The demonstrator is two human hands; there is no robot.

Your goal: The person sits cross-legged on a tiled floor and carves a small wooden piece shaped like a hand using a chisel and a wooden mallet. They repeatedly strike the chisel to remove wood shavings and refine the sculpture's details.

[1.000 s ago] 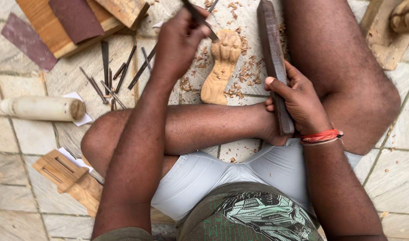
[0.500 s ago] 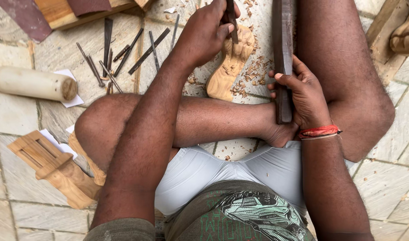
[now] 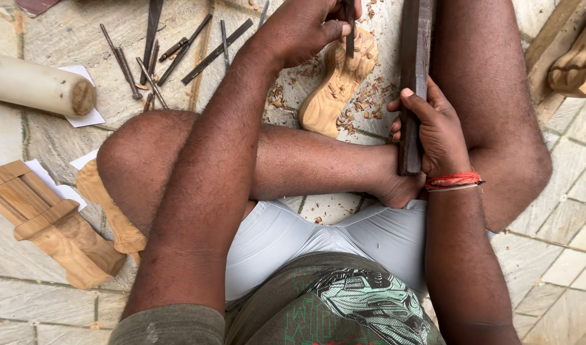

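My left hand (image 3: 306, 29) pinches a chisel (image 3: 350, 29) onto the wood carving (image 3: 334, 86) just below my fingertips; right hand (image 3: 433, 131) grips a dark mallet bar (image 3: 413, 76) beside it. Shavings (image 3: 366, 102) around — shape roughed, detail prob. left.

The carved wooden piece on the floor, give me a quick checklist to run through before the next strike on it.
1. Chisel held in the left hand, tip on the carved wooden piece: ok.
2. Dark wooden bar gripped in the right hand, held upright beside the piece: ok.
3. Piece braced against sliding: cannot tell, it lies loose on the stone floor ahead of the crossed legs.
4. Foot clear of the striking line: ok, the foot lies below the bar's lower end.
5. Wood chips around the cut: not ok, they litter the surface.
6. Spare chisels within reach: ok.
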